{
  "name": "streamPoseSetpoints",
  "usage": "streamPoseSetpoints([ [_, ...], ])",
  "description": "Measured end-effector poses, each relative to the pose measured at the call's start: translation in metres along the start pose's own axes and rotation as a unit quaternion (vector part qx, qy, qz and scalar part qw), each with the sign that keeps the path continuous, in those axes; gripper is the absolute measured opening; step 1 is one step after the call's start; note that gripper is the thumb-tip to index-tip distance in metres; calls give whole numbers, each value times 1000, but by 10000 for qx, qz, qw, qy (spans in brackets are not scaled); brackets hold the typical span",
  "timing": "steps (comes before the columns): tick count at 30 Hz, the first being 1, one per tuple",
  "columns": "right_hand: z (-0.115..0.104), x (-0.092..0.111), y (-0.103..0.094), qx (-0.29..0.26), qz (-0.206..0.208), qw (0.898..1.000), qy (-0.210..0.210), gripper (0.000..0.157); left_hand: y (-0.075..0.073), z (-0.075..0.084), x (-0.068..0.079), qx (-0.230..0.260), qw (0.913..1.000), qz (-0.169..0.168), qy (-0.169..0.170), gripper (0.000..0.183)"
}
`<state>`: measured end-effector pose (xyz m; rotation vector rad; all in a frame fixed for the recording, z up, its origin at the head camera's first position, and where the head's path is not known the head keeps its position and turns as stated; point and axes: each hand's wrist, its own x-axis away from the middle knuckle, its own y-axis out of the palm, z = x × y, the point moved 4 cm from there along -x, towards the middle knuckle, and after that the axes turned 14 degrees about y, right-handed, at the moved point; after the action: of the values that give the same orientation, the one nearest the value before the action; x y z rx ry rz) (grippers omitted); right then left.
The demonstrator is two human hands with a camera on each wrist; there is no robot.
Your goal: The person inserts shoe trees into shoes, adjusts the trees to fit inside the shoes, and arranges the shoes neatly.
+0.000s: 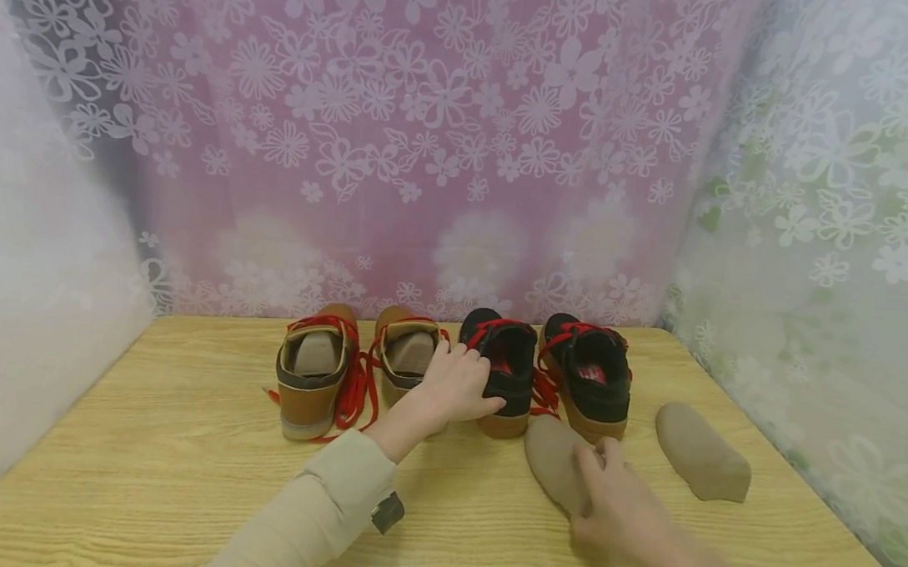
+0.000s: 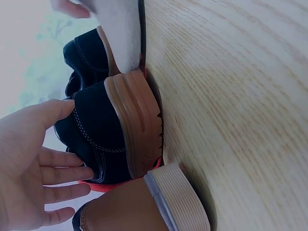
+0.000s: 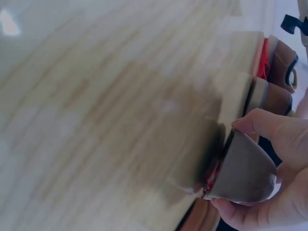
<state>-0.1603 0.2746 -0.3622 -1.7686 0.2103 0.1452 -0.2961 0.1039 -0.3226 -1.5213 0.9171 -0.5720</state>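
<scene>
My right hand [image 1: 619,498] pinches the wide end of a beige moulded-pulp shoe insert [image 1: 556,458] between thumb and fingers. The insert's rounded end points towards the heels of the black shoes, low over the table. In the right wrist view, the hollow insert [image 3: 245,168] shows its broad end. My left hand [image 1: 454,385] is at the left black shoe [image 1: 508,406], its fingers spread; in the left wrist view the thumb is by the heel collar of that black shoe [image 2: 98,122]. The right black shoe [image 1: 598,405] stands beside it. Both have red laces.
Two brown shoes [image 1: 307,408] with red laces stand on the left, each with a beige insert [image 1: 318,354] inside. Another loose insert [image 1: 699,455] lies on the right of the wooden table [image 1: 154,482]. Flowered curtains [image 1: 429,149] enclose the back and sides.
</scene>
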Motion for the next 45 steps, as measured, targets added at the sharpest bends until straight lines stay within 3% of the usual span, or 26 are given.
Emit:
streamPoseSetpoints([
  [5, 0, -5, -16, -155, 518, 9982, -247, 66, 1, -2, 0, -14, 10000, 16, -3, 51],
  [9, -1, -9, -27, -230, 613, 9974, -308, 63, 1, -2, 0, 33, 10000, 28, -1, 51],
  [16, 0, -14, -38, 21, 149, 9988, -474, 65, 2, -2, 0, 127, 9999, -7, 19, 51],
  [24, 3, -23, -59, 175, -533, 9982, -198, 69, 3, -2, 0, 111, 9999, 26, -9, 53],
  [32, 8, -32, -86, 195, -207, 9977, -614, 68, 2, -1, -1, 173, 9996, -157, -151, 57],
  [38, 8, -38, -102, -192, -624, 9971, -384, 68, 1, 0, -1, 235, 9994, -130, -221, 58],
  [45, 1, -54, -118, 258, -76, 9952, -938, 69, 3, 0, -3, 192, 9994, -133, -250, 60],
])
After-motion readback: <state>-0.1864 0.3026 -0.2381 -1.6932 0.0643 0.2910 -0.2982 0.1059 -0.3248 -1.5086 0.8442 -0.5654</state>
